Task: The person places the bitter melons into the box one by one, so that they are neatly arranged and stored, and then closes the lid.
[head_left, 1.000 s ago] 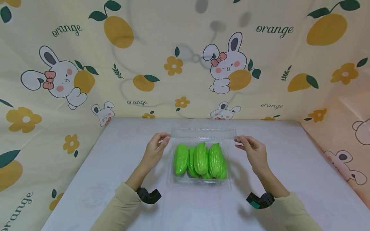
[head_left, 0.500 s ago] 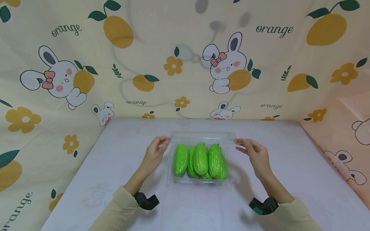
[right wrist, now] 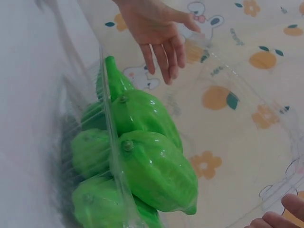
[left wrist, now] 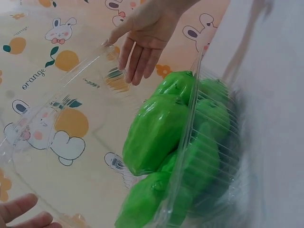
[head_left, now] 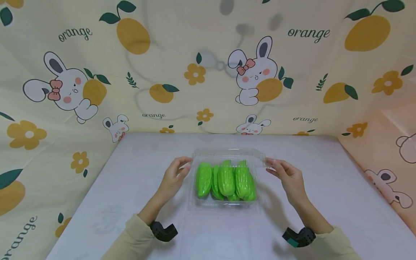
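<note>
A clear plastic clamshell box [head_left: 224, 204] lies on the table, filled with several glossy green ridged fruits [head_left: 225, 182] of a toy-like look. Its hinged lid [head_left: 227, 155] leans up from the far side, tilted over the fruits. My left hand [head_left: 173, 177] touches the lid's left edge, and my right hand [head_left: 290, 177] touches the opposite edge. In the left wrist view the right hand [left wrist: 147, 38] has its thumb at the lid's rim, the other fingers straight and spread off it. Much the same shows for the left hand [right wrist: 156, 38] in the right wrist view.
A white table [head_left: 130, 159] bears the box near its middle. Behind it and along both sides hangs a cream cloth [head_left: 175, 47] printed with rabbits and oranges. Black bands [head_left: 164, 231] sit on both wrists, below beige sleeves.
The lid has swung down and toward me, its free edge now overlapping the tops of the fruits. Both hands have moved lower and slightly nearer along with it. The box stays put.
</note>
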Action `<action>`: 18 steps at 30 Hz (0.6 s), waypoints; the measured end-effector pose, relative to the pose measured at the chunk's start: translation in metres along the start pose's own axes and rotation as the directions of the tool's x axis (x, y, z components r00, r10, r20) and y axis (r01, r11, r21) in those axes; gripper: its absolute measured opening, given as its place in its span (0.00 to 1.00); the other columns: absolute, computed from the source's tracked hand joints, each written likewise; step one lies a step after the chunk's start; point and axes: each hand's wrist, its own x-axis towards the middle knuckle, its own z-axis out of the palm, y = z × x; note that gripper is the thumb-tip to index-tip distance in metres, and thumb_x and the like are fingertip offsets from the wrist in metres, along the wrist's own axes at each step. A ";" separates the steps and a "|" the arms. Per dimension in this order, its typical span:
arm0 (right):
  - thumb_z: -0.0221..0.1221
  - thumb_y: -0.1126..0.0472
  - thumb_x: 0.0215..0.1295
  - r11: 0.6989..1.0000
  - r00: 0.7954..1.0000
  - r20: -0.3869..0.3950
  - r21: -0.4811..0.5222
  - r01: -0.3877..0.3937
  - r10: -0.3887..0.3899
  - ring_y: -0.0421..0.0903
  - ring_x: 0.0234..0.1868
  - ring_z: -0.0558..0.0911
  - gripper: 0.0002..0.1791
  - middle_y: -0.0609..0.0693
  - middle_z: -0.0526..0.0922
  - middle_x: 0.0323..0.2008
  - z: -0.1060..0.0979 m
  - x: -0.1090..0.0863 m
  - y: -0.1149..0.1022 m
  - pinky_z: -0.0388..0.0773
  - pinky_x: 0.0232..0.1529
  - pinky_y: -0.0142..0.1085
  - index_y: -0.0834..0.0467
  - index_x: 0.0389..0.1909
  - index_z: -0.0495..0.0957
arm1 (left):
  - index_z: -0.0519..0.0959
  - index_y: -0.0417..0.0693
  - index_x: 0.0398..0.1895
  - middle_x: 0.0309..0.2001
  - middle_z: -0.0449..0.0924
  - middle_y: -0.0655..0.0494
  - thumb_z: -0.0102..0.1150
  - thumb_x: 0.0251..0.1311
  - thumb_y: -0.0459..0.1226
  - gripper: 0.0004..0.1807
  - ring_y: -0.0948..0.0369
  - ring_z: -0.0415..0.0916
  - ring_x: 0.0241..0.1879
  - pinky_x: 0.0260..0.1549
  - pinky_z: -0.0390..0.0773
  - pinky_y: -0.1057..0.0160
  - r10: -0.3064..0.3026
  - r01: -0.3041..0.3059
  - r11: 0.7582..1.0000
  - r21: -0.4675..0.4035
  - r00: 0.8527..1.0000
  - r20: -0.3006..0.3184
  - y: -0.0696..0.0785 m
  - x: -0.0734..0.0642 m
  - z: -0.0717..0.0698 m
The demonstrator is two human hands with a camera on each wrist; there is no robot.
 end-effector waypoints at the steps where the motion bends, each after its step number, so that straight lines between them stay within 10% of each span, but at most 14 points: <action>1: 0.50 0.62 0.73 1.000 1.000 0.002 -0.002 -0.004 0.004 0.29 0.45 0.83 0.12 0.32 0.86 0.42 0.000 -0.001 0.000 0.82 0.46 0.24 0.63 0.44 0.81 | 0.70 0.33 0.58 0.59 0.72 0.36 0.48 0.69 0.34 0.18 0.42 0.69 0.65 0.63 0.71 0.44 0.000 0.000 1.000 -0.006 1.000 0.006 0.000 -0.001 0.000; 18: 0.54 0.63 0.70 0.995 0.994 0.043 -0.034 -0.097 0.098 0.32 0.38 0.85 0.06 0.35 0.86 0.35 -0.008 -0.015 0.008 0.84 0.41 0.27 0.56 0.41 0.79 | 0.70 0.34 0.59 0.63 0.70 0.37 0.52 0.67 0.32 0.20 0.42 0.67 0.66 0.62 0.73 0.46 0.050 -0.048 0.998 -0.029 0.997 0.051 -0.014 -0.014 0.001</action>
